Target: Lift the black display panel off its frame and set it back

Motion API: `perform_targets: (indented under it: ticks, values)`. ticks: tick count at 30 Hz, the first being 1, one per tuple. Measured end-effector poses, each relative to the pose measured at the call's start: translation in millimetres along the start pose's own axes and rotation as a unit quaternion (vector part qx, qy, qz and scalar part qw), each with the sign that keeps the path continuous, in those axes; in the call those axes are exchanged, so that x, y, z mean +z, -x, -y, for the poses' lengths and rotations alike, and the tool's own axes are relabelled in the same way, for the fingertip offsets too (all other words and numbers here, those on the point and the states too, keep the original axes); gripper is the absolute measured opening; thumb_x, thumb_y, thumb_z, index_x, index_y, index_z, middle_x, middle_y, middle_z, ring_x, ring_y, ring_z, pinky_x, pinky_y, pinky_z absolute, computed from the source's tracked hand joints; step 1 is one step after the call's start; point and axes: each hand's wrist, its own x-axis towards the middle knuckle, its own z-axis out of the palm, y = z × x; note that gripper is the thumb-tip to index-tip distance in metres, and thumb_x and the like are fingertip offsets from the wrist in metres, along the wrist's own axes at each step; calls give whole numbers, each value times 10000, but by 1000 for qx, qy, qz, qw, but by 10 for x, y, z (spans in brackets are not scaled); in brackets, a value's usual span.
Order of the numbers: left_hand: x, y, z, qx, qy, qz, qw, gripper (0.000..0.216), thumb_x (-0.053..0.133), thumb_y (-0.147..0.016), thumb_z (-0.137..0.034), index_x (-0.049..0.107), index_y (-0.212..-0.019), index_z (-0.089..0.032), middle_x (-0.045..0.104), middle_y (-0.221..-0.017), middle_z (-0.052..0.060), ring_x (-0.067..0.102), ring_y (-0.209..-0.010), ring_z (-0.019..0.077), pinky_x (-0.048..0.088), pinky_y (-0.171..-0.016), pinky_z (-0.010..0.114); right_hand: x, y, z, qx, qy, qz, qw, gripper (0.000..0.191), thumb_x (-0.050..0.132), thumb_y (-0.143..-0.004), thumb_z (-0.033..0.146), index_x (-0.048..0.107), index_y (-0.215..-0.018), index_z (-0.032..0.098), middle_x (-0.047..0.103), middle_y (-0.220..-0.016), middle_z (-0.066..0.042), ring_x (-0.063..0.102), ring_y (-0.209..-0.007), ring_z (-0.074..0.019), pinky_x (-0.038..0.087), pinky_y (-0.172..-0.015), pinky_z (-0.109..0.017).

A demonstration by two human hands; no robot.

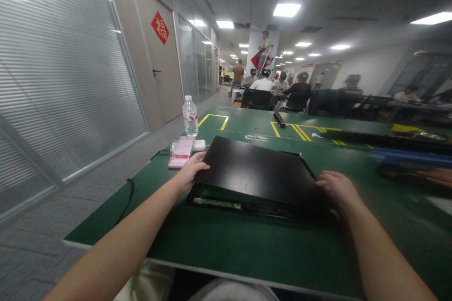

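From where I stand, everything can be placed around the black screen panel (254, 167), which sits tilted over the middle of the green worktop (99, 225). Well to its left a dark cable (131, 195) lies near the edge; closer, just beyond the panel's left corner, are a pink-screened phone (181, 153), a water bottle (190, 117) and a small white case (199, 145). The left hand (190, 170) grasps the panel's left edge, thumb on the upper face. Along the near side a green circuit strip (217, 203) shows in a black frame (264, 210) beneath the raised edge. I'd judge the work partway: panel and frame are together but not lying flush, and closing or parting them fully is left undone. Beyond the panel lies a dark slatted strip (280, 120). At its right edge the right hand (337, 188) has half-curled fingers; I cannot tell whether they grip or merely touch. Farther right are a blurred blue item (399, 155) and another person's hand (439, 176), cut off by the border. The panel's underside, most of the frame and the shadowed near right corner are hidden from me.
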Motion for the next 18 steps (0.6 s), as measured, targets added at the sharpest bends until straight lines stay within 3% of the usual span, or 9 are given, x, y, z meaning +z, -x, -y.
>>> perform_targets:
  ticks: [8, 18]
  values:
    - [-34, -34, 65, -7, -1, 4, 1000, 542, 724, -558, -32, 586, -1065, -164, 733, -887, 46, 704, -719, 211, 533, -632, 299, -13, -28, -33, -25, 118, -10, 993, 449, 640, -717, 339, 643, -1131, 165, 744, -764, -97, 655, -659, -217, 469, -560, -309]
    - [-21, -10, 78, -18, -28, 9, 999, 546, 709, -599, -57, 556, -1107, -187, 725, -862, 32, 700, -696, 207, 535, -624, 301, -15, 67, 128, -39, 248, -6, 968, 336, 643, -723, 301, 696, -1042, 210, 747, -843, -94, 669, -788, -274, 482, -667, -367]
